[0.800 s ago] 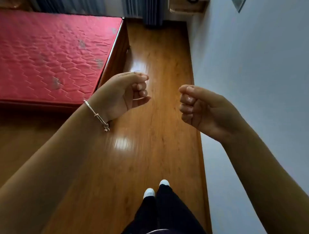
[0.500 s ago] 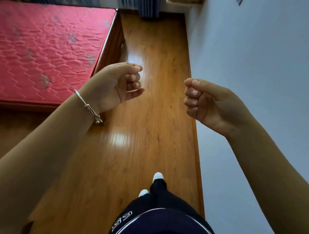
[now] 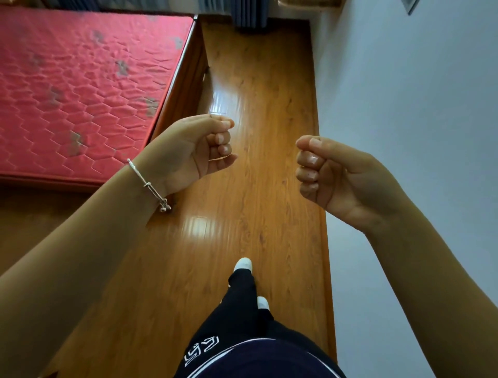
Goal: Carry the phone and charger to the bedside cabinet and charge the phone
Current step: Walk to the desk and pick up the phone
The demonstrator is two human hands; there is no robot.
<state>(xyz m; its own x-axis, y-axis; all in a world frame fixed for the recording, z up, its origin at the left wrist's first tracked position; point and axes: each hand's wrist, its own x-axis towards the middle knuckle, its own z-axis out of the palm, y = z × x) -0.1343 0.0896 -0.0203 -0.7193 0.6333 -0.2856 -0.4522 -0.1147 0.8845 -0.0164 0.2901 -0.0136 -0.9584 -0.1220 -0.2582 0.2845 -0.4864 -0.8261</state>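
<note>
Head view: left hand (image 3: 194,153), right hand (image 3: 347,180); floor (image 3: 258,89) between bed edge (image 3: 186,78), wall (image 3: 409,102).

Only a thin strip of pale wood, perhaps the cabinet (image 3: 310,2), shows at the far end of the floor (image 3: 258,89), cut off by the top edge, well beyond the curled fingers (image 3: 310,159) of the right hand (image 3: 345,178), roughly straight ahead of them.

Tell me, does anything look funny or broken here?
Yes: the bare red mattress has grey worn-looking blotches scattered over it. The left hand and right hand are curled and hold nothing; no phone or charger shows.
</note>
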